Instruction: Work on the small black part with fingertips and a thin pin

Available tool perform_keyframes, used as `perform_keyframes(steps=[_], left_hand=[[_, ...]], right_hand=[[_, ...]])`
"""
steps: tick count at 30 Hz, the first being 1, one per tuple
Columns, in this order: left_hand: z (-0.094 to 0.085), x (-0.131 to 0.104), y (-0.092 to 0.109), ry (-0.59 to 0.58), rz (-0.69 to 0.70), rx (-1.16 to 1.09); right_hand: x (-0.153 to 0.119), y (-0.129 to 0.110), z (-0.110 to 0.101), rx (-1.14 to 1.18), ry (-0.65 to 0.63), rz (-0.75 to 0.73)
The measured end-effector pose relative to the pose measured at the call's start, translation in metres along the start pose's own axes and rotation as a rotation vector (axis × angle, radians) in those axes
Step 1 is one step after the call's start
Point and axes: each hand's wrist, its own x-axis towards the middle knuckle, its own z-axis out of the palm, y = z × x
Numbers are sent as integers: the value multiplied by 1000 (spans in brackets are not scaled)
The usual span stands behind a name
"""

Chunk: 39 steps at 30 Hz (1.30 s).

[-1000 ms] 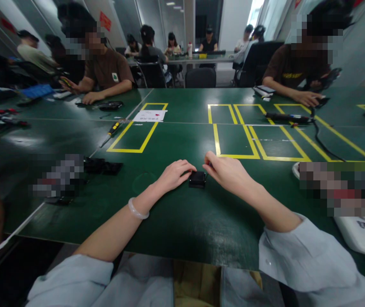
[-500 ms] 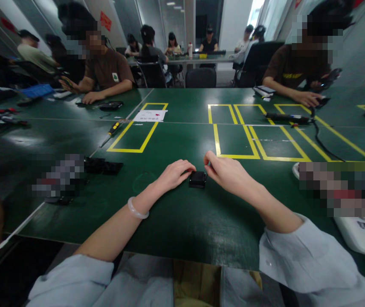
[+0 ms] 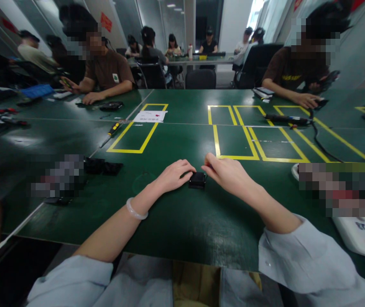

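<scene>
A small black box-like object rests on the green tabletop between my two hands. My left hand, below a pale bracelet, touches its left upper edge with thumb and fingertips, the fingers bent together. On the other side, my right hand is pinched at the object's right upper corner, thumb and index finger close together. Whatever the right fingertips may hold is too small to make out.
Yellow tape rectangles mark the green table. A screwdriver and paper lie left of centre. Black parts sit at left, a white object at right. Two people sit opposite.
My right hand's thumb and index finger have come slightly lower and closer together beside the black object. My left hand stays nearly the same.
</scene>
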Motion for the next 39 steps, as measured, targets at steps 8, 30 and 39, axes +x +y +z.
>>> perform_keyframes(steps=[8, 30, 39], left_hand=[[-1, 0, 6, -17, -11, -17], [10, 0, 4, -15, -61, -46], [9, 0, 4, -24, -60, -67]], right_hand=[[-2, -1, -1, 40, 4, -22], [0, 2, 1, 13, -11, -5], [-1, 0, -1, 74, 8, 10]])
